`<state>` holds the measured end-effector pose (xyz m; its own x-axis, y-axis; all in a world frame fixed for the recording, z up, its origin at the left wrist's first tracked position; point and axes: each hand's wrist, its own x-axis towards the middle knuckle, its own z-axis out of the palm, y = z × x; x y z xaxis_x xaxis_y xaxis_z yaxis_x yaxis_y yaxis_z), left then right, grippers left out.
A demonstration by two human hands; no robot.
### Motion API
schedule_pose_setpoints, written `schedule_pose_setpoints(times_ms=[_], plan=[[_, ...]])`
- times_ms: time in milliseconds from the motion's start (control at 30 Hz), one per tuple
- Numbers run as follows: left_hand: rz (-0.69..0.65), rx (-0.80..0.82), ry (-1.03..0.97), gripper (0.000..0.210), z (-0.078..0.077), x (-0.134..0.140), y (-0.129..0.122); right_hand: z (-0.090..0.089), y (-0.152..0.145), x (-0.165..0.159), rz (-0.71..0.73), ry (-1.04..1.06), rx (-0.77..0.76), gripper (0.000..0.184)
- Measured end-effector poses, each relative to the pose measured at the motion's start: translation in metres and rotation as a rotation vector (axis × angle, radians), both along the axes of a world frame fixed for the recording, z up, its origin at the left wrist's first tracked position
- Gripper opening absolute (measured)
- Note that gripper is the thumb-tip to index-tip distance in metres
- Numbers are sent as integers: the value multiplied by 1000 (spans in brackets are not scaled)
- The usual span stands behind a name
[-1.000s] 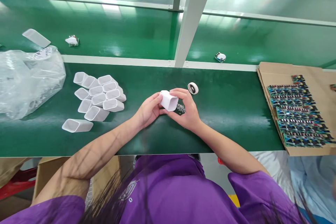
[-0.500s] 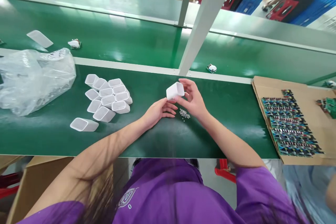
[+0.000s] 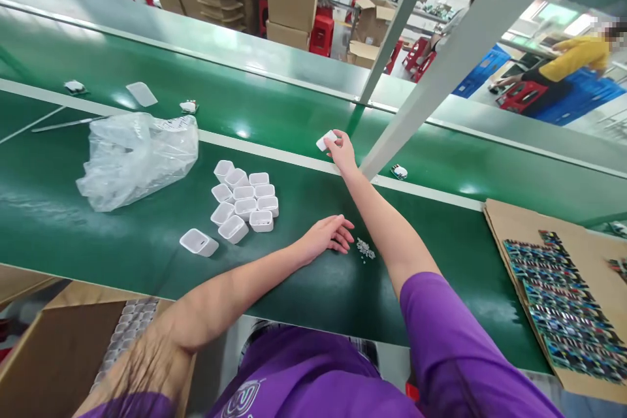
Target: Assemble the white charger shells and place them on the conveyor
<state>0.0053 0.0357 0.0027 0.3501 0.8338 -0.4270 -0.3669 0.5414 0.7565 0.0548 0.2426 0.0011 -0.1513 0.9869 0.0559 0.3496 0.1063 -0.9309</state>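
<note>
My right hand (image 3: 341, 149) is stretched far forward over the green belt, its fingers closed on a white plastic housing (image 3: 325, 140). My left hand (image 3: 329, 235) rests on the green work surface with its fingers loosely apart and nothing in them. Just right of those fingertips lies a small heap of clear plastic bits (image 3: 365, 249), too small to name exactly. Left of my left hand, several white open-topped plastic housings (image 3: 245, 206) stand in a cluster. One more housing (image 3: 198, 242) lies tilted, a little apart at the near left.
A clear plastic bag (image 3: 142, 157) lies at the left. A metal post (image 3: 421, 85) rises beside my right forearm. Cardboard with rows of circuit boards (image 3: 568, 300) covers the right end. On the belt sit a white piece (image 3: 142, 94) and small boards (image 3: 399, 172). A person in yellow (image 3: 582, 52) sits beyond.
My right hand has carried the white housing away from my left hand, forward over the belt. My left hand has let go of it and stays near the heap. The camera view has tilted up.
</note>
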Motion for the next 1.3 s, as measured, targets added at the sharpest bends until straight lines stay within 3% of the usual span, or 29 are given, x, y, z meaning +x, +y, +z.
schedule_pose_setpoints(times_ms=[100, 300, 367, 500, 600, 700, 767, 900, 1033, 1167, 1300], plan=[[-11, 11, 3, 31, 1, 1, 0, 3, 13, 0, 2, -125, 80, 48], [-31, 24, -3, 30, -1, 2, 0, 12, 7, 2, 66, -279, 209, 49], [-37, 27, 4, 24, -2, 3, 0, 16, -9, -1, 252, -263, 343, 38], [-45, 38, 33, 12, -2, 4, 0, 19, -57, -16, 882, -210, 509, 25], [-40, 42, 57, 13, -1, 4, 0, 16, -84, -29, 1056, -296, 578, 23], [-31, 44, 74, 13, -2, 3, 0, 14, -93, -30, 982, -333, 583, 11], [-20, 52, 78, 11, -2, 1, 0, 17, -93, -17, 895, -235, 523, 9], [49, 81, 78, 9, 0, 0, -1, 29, -103, 36, 694, 58, 273, 24], [236, 205, 20, 27, -1, 0, -4, 31, -132, 90, 488, 180, 131, 30], [307, 330, 74, 47, -8, -1, -6, 24, -160, 123, 411, 94, 127, 25], [352, 373, 210, 51, -12, -6, -4, 19, -175, 153, 387, -218, 217, 21]])
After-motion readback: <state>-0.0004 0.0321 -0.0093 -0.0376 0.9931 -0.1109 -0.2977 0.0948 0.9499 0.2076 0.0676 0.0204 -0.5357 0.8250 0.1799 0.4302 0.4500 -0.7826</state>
